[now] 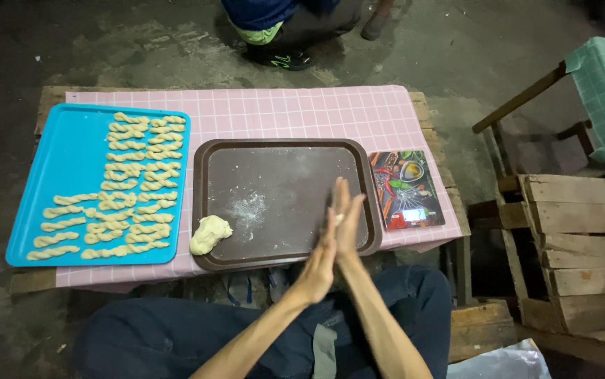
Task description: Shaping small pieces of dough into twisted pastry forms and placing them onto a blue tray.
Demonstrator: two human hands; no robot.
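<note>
1. Pressing your left hand (320, 256) and right hand (348, 221) flat together, palm to palm, you hold them over the near right corner of the brown tray (204, 203). The fingers of both are straight and closed against each other, tips pointing away from you.
2. A small pale bit of dough (340, 219) shows in the seam between the palms, just below the fingertips. It sits sandwiched, not pinched by the tips. This flat grip suits rolling a piece into a strand, by my judgement.
3. The dough lump (210, 234) rests at the near left corner of the brown tray, well apart from your hands, within easy reach.
4. A dusting of flour (246, 208) lies on the tray just right of the lump, likely to stop sticking.
5. The blue tray (64, 161) stands to the left, on the pink checked cloth (302, 112). Twisted dough pieces (130, 186) fill its right half in rows; its left part is bare.
6. A kitchen scale (406, 189) with a picture top sits right of the brown tray, near your right hand.
7. Another person's shoe (281, 57) is visible beyond the far edge.
</note>
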